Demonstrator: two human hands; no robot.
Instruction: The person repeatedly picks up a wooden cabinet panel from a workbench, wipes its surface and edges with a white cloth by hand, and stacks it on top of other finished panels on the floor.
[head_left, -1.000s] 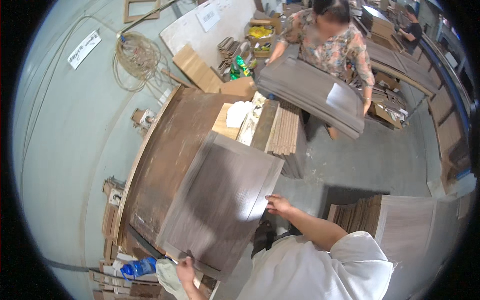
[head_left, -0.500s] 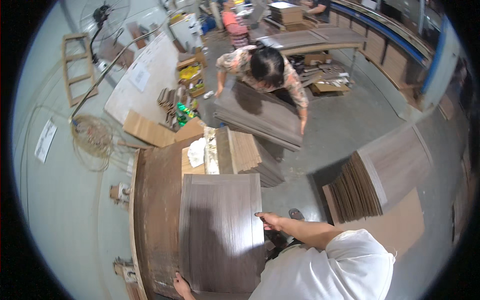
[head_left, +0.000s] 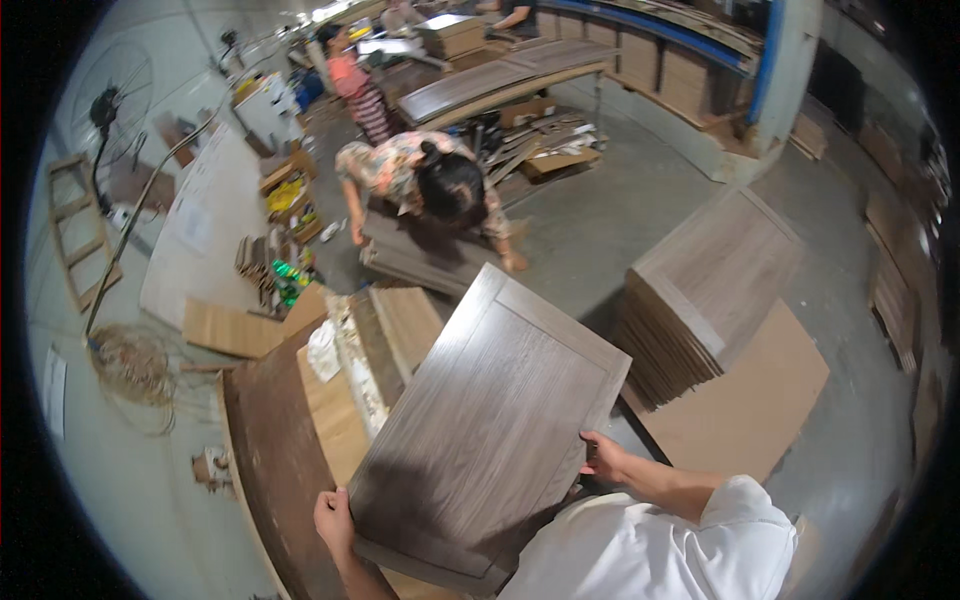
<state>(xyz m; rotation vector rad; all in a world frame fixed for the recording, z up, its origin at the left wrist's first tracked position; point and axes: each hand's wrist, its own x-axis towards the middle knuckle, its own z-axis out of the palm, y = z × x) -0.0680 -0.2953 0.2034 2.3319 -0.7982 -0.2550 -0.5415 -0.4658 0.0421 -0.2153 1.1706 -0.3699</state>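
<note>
A grey-brown wood-grain cabinet door panel with a framed border is held up at a tilt in front of me. My left hand grips its lower left edge, and my right hand grips its right edge; the fingertips under the panel are hidden. Beneath it lies the brown workbench, with a light wood board along it. To the right, a tall stack of similar panels rests on a flat brown sheet on the floor.
Beyond the bench a co-worker bends over another panel stack. A white crumpled cloth lies on the bench's far end. Farther back stand a long table with panels and a box of scraps. A fan is at the left wall.
The panel has come up off the bench, turned clockwise and moved right, with both hands on it. The view has swung right. The co-worker's panel stack is lower, and the co-worker bends farther down.
</note>
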